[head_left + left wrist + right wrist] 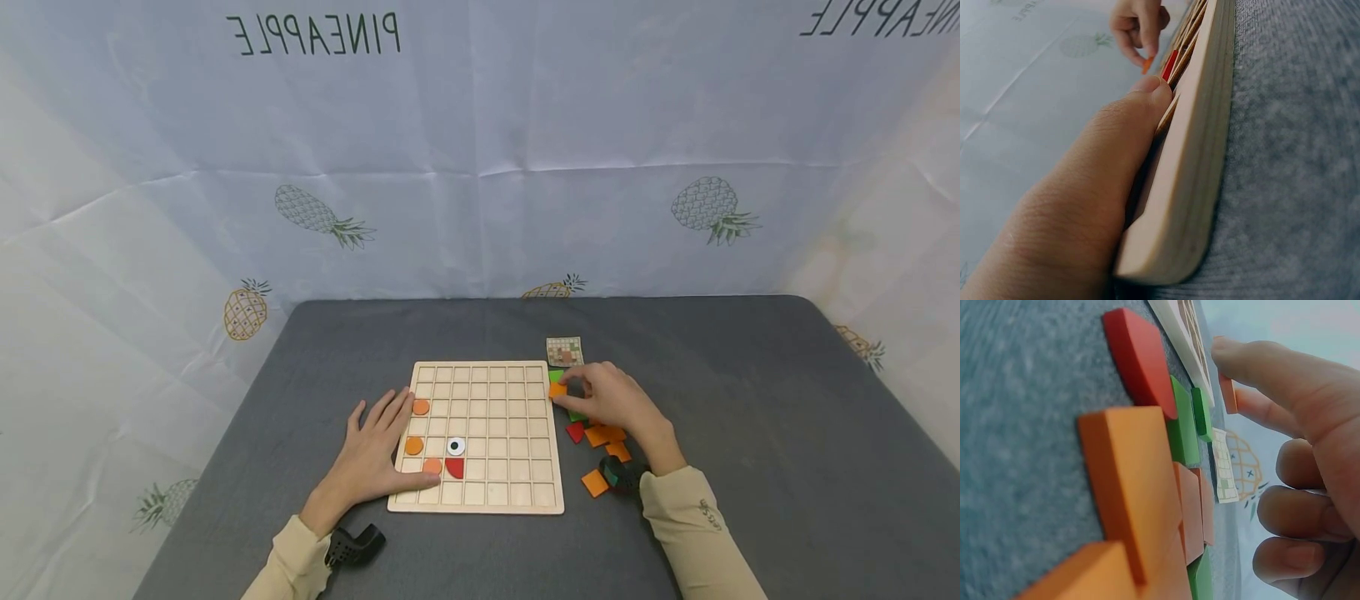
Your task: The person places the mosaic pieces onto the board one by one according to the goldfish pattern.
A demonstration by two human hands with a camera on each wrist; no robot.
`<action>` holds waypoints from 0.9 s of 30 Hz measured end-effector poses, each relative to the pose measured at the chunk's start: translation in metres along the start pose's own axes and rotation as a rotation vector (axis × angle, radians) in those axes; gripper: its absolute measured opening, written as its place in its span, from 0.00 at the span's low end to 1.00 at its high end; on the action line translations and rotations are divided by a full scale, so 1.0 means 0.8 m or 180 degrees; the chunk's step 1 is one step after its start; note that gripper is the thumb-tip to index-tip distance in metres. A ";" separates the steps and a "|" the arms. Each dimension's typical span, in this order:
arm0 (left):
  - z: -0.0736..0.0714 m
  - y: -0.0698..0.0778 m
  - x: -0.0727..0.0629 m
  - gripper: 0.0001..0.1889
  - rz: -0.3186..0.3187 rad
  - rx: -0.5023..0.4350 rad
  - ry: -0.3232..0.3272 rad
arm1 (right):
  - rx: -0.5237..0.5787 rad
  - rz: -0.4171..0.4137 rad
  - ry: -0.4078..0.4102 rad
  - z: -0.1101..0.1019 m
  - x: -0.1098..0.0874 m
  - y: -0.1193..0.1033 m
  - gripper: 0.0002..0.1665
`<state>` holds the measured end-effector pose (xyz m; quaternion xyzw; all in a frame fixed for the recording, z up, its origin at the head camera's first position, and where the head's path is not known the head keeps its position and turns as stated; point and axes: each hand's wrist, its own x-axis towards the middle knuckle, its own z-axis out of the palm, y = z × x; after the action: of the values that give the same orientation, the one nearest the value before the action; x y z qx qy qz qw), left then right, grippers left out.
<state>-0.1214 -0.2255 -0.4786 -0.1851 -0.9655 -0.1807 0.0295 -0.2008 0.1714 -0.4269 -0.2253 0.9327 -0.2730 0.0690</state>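
A wooden grid board point(498, 450) lies flat on the table. My left hand point(372, 454) rests on its left edge, fingers spread and thumb across the lower left cells. Between thumb and forefinger my right hand point(611, 404) pinches an orange square tile point(557, 390), raised by the board's right edge; in the right wrist view the tile point(1227, 394) appears edge-on. Orange discs point(414, 446), a white eye disc point(455, 447) and a red quarter-round piece point(454, 468) sit in cells at the board's left. One disc is partly covered by my left thumb.
Right of the board lie several loose orange tiles point(595, 483), a red piece point(575, 432) and green tiles point(1183, 425), partly beneath my right hand. A small pattern card point(565, 352) lies at the board's upper right corner. A pineapple-print cloth point(480, 233) hangs behind the table.
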 end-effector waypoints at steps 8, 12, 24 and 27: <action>0.000 0.000 0.000 0.71 0.0002 -0.0008 -0.0008 | 0.0022 -0.0074 0.0063 0.000 0.001 -0.006 0.21; 0.000 0.000 0.000 0.71 0.0014 -0.0004 0.0004 | 0.0061 -0.0039 0.0030 0.002 0.002 -0.012 0.21; -0.003 0.000 -0.001 0.71 0.0024 -0.0007 -0.0010 | 0.0064 -0.0135 -0.0019 0.014 0.008 -0.043 0.21; -0.002 0.000 -0.001 0.71 0.0022 -0.0010 -0.0017 | 0.0029 -0.0230 0.0034 0.016 0.011 -0.049 0.19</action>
<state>-0.1208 -0.2259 -0.4771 -0.1890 -0.9647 -0.1816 0.0274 -0.1901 0.1320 -0.4165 -0.2570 0.9231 -0.2807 0.0551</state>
